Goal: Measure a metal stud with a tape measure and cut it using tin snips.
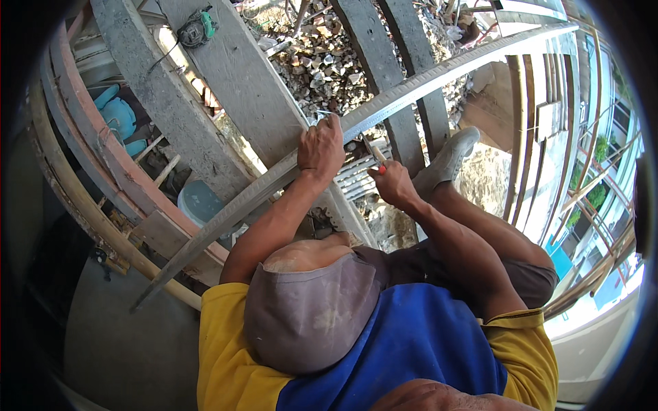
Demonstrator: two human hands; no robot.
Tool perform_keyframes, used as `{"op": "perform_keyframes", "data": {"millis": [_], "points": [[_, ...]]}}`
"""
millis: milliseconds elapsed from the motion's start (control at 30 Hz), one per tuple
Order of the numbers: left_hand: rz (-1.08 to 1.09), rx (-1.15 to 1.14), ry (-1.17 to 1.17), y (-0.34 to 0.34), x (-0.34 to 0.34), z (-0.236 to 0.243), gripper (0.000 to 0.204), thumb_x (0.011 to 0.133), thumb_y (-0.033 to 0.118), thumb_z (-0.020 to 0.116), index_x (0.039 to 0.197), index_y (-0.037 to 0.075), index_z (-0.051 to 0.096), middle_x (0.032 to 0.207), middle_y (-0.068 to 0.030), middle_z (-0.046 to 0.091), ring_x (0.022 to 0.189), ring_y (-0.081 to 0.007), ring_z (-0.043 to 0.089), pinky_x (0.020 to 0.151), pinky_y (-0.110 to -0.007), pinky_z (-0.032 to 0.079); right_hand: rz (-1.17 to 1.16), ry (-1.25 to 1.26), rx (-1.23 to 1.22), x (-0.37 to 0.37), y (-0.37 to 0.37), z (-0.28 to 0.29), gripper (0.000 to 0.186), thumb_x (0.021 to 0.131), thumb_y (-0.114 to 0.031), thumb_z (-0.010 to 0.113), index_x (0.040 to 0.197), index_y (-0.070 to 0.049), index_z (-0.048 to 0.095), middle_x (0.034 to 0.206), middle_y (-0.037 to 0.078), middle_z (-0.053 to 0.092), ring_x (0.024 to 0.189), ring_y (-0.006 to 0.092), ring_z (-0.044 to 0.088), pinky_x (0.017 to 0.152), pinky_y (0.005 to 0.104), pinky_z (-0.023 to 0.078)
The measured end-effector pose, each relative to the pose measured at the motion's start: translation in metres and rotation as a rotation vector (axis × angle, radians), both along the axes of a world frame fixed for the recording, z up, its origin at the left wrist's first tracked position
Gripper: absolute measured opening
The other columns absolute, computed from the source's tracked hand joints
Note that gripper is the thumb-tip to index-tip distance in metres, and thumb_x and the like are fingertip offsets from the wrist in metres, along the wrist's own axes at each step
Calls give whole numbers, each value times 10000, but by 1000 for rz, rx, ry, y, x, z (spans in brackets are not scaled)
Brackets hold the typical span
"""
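Rebar [411, 89], a long ribbed bar slanting across the timber beams [226, 75], sits clamped under the left hand [321, 147]. The right hand [392, 183] is closed on a red-tipped tool [378, 159] just beside it. If the left grip loosens, the bar could roll off the beams, and a tool slip could catch the fingers.

sunlit rubble [329, 68] under concrete beams [233, 75]
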State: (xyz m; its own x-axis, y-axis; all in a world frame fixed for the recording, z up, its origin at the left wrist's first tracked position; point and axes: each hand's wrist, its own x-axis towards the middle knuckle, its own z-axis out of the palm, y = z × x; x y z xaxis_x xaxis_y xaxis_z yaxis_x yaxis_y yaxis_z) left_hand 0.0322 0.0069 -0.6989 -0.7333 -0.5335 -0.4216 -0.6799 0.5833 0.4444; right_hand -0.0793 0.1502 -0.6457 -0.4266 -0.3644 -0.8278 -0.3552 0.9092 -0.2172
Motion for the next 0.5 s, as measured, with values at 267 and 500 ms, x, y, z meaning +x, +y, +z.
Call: {"op": "perform_keyframes", "data": {"millis": [267, 500], "points": [[61, 389, -181, -38, -14, 16, 310, 773, 128, 611, 1060, 10, 600, 942, -256, 679, 933, -390, 672, 835, -460, 529, 40, 38, -196, -12, 7, -17, 274, 870, -218, 631, 823, 44, 564, 783, 317, 602, 834, 504, 592, 709, 527, 462], [104, 416, -139, -37, -11, 2, 320, 733, 140, 620, 1040, 51, 609, 962, -244, 686, 942, -424, 655, 854, -480, 512, 38, 1, -362, -18, 4, -27, 219, 887, -176, 593, 867, 37, 542, 778, 299, 600, 814, 502, 586, 692, 533, 450]]}}
